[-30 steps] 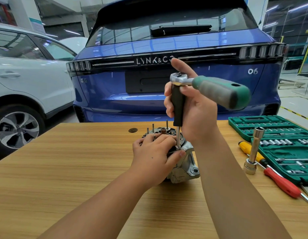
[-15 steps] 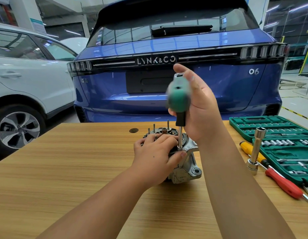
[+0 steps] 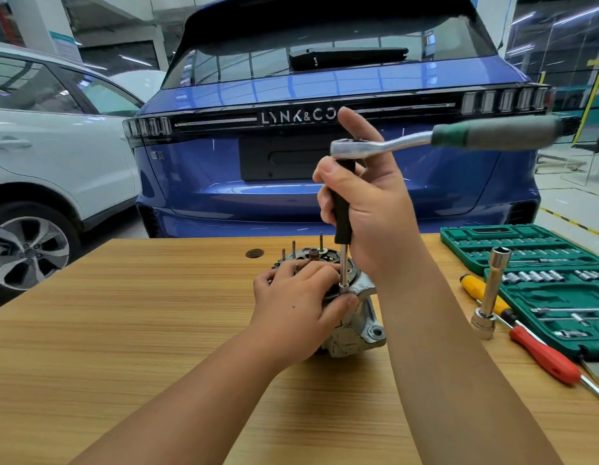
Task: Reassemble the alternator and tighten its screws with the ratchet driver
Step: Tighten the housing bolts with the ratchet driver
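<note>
The alternator, a silver housing with a dark top and several upright studs, stands in the middle of the wooden table. My left hand grips its top, thumb beside the socket tip. A ratchet driver with a chrome head and green-grey handle points right, blurred. Under its head a black-handled extension runs straight down to a screw on the alternator's right rim. My right hand curls around that black extension, index finger raised behind the ratchet head.
An open green socket case lies at the table's right edge. Beside it stand a tall chrome socket on an extension, a yellow-handled screwdriver and a red-handled screwdriver. A blue car sits just behind the table, a white car at left.
The ratchet handle swung round from pointing toward me half a second ago to pointing right. My left hand stayed on the alternator; my right hand kept its grip on the extension.
</note>
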The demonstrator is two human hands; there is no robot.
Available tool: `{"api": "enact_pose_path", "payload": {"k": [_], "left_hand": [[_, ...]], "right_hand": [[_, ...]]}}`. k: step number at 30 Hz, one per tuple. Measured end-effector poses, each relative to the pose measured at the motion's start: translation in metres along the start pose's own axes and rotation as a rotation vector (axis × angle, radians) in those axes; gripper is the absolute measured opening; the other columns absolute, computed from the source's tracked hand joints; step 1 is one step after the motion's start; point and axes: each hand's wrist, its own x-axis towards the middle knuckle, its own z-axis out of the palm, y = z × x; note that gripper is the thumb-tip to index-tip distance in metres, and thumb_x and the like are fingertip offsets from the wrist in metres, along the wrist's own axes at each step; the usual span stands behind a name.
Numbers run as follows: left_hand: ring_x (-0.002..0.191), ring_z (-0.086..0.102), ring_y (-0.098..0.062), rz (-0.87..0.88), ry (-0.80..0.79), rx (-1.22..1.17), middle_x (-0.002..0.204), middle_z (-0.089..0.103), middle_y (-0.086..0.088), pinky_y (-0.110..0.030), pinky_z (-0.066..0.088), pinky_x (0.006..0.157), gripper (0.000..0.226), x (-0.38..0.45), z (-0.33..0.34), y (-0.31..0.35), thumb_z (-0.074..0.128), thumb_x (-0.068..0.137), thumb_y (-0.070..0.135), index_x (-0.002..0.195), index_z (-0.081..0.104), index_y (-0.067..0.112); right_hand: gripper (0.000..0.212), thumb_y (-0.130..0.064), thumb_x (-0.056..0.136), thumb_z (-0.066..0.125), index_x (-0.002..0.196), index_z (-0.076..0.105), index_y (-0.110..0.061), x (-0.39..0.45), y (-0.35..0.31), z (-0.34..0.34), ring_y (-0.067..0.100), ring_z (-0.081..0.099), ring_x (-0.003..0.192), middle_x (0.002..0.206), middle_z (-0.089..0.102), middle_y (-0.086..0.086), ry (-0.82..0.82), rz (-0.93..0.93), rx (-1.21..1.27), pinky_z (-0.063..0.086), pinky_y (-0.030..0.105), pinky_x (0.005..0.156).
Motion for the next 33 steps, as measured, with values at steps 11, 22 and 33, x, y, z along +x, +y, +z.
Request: {"api": "enact_pose_path", "payload": {"k": [11,22,33], "left_hand": [[0.132,0.028,-0.006,0.011,0.031,0.016,0.126,0.048,0.031,-0.035,0.01,0.098,0.054,-0.001,0.0,0.002,0.017,0.085,0.072,0.114,0.053,0.045],[0.137,0.025,-0.007,-0.011,0.009,0.001,0.136,0.047,0.031,-0.04,0.01,0.104,0.035,-0.001,0.002,0.001,0.025,0.088,0.07,0.103,0.047,0.048],[0.136,0.026,-0.008,-0.007,-0.015,-0.014,0.139,0.044,0.032,-0.039,0.008,0.102,0.036,0.0,-0.001,0.002,0.027,0.092,0.067,0.113,0.049,0.049]], "right_hand": [[0.054,-0.028,0.09,0.038,0.139,0.052,-0.009,-0.001,0.0,0.0,0.023,0.046,0.066,0.085,0.057,0.013,-0.21,0.12,0.293,0.039,0.032,0.061],[0.018,-0.022,0.094,0.071,0.083,0.06,-0.012,0.002,-0.006,0.009,0.014,0.029,0.052,0.062,0.043,-0.002,0.298,0.081,-0.127,0.027,0.024,0.046],[0.04,-0.003,0.096,0.057,0.129,0.057,-0.025,-0.001,-0.002,0.003,0.014,0.047,0.059,0.08,0.056,-0.001,0.015,-0.035,0.015,0.043,0.025,0.052]]}}
